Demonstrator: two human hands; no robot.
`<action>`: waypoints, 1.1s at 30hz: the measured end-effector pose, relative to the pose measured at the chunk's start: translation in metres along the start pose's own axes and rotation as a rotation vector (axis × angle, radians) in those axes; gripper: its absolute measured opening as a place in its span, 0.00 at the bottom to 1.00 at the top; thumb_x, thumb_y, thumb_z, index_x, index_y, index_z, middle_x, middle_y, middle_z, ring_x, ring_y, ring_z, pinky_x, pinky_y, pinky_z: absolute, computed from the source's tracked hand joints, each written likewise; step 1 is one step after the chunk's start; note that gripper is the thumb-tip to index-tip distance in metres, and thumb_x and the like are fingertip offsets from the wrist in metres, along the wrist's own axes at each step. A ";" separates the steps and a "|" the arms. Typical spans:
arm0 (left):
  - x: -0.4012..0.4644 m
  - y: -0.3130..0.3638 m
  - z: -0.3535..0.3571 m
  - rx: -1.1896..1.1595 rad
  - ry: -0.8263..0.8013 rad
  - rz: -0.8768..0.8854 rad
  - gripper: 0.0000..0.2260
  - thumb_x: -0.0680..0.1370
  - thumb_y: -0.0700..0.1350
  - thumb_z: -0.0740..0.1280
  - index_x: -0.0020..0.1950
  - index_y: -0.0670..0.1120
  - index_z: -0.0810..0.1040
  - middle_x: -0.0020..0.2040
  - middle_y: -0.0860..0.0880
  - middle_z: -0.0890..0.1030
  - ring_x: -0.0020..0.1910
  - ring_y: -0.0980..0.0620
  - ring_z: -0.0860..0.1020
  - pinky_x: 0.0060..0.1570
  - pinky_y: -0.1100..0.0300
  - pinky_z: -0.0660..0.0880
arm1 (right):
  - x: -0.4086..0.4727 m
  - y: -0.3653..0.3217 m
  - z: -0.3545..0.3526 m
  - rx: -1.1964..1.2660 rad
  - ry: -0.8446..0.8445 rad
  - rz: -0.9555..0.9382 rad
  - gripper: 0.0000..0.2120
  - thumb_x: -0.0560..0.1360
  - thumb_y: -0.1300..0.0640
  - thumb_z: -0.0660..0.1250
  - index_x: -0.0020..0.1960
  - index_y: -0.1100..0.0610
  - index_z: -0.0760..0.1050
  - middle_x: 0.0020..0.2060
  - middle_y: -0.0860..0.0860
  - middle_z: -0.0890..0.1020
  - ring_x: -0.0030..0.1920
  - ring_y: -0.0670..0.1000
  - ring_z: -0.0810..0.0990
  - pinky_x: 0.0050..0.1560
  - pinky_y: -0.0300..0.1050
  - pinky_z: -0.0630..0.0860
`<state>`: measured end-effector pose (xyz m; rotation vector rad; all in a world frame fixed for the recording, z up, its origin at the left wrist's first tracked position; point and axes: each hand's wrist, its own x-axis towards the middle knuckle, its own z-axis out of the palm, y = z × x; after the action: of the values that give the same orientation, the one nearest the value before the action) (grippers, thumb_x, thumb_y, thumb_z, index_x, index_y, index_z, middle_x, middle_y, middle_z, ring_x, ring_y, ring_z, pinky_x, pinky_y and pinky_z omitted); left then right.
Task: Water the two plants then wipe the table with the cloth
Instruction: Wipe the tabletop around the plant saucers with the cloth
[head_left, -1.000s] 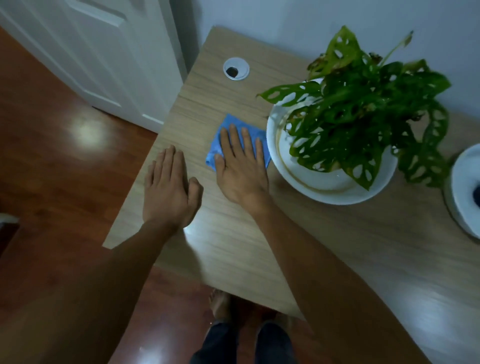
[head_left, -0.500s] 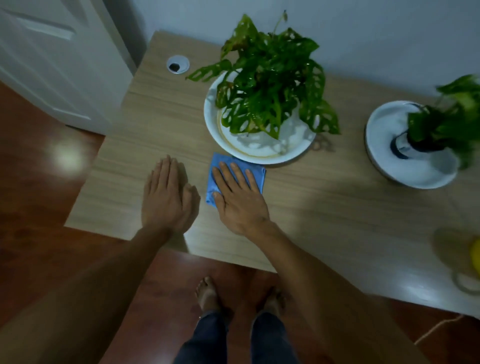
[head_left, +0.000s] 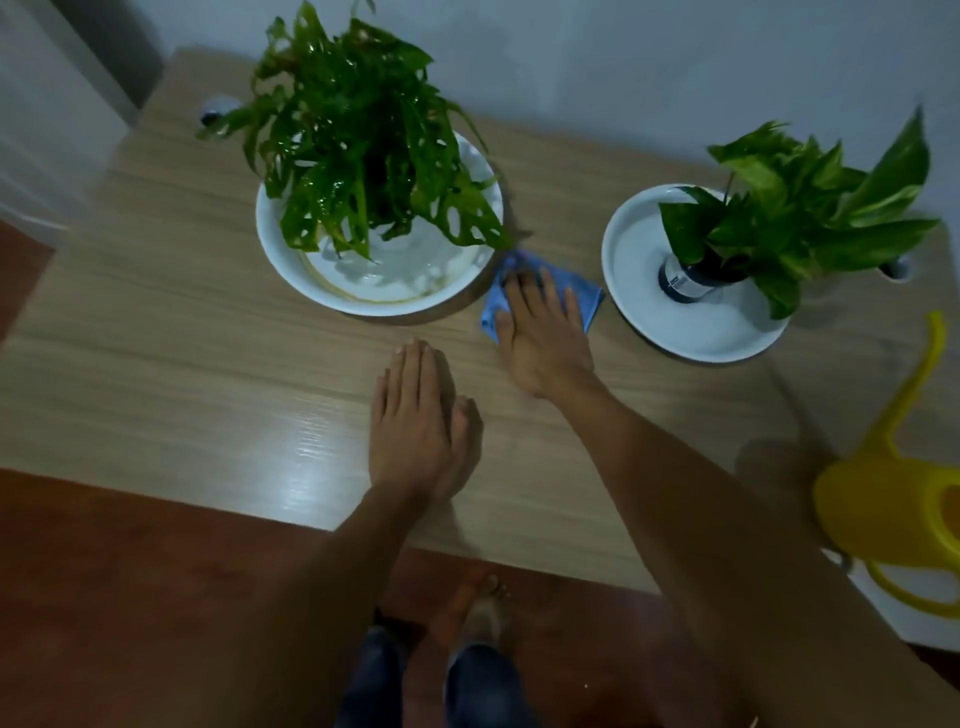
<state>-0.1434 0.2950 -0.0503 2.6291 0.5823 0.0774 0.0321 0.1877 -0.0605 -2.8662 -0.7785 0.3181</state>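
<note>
My right hand (head_left: 543, 332) lies flat on a blue cloth (head_left: 589, 299), pressing it onto the wooden table (head_left: 182, 332) between the two white dishes. My left hand (head_left: 415, 421) rests flat on the table nearer the front edge, fingers together, holding nothing. A holey-leaved plant (head_left: 358, 130) stands in a wide white dish (head_left: 291, 270) at the back left. A smaller broad-leaved plant (head_left: 800, 213) in a dark pot stands in a second white dish (head_left: 691, 332) at the right. A yellow watering can (head_left: 893, 499) sits at the table's right front corner.
A wall runs behind the table. A white door (head_left: 47, 104) is at the far left. A round cable hole (head_left: 215, 111) sits in the table's back left corner. Red-brown floor (head_left: 130, 597) and my feet show below the front edge.
My right hand has slid the cloth to the right, from left of the big dish along its front to the gap between the dishes. My left hand followed rightward. The view shifted right.
</note>
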 end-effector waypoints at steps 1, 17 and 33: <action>0.003 0.010 0.005 0.000 -0.002 0.000 0.32 0.83 0.56 0.52 0.83 0.40 0.56 0.84 0.42 0.57 0.84 0.44 0.52 0.82 0.50 0.46 | 0.015 0.006 -0.003 0.019 -0.011 0.018 0.29 0.86 0.44 0.41 0.85 0.51 0.47 0.84 0.49 0.50 0.84 0.53 0.44 0.82 0.57 0.41; 0.020 0.035 0.038 0.078 -0.028 -0.115 0.35 0.83 0.59 0.52 0.84 0.40 0.49 0.85 0.42 0.49 0.84 0.47 0.44 0.82 0.44 0.44 | 0.068 0.027 -0.005 0.023 0.019 0.097 0.30 0.86 0.43 0.41 0.85 0.53 0.44 0.84 0.50 0.46 0.84 0.54 0.42 0.82 0.58 0.40; 0.005 0.115 0.051 0.102 -0.148 0.364 0.35 0.82 0.57 0.51 0.84 0.39 0.54 0.84 0.40 0.57 0.84 0.42 0.54 0.81 0.44 0.52 | -0.159 0.137 0.007 -0.021 0.074 0.303 0.29 0.85 0.41 0.40 0.84 0.48 0.50 0.84 0.45 0.53 0.84 0.50 0.48 0.82 0.56 0.46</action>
<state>-0.0864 0.1831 -0.0465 2.7799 0.0545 -0.0374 -0.0374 -0.0098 -0.0689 -2.9936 -0.3343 0.2374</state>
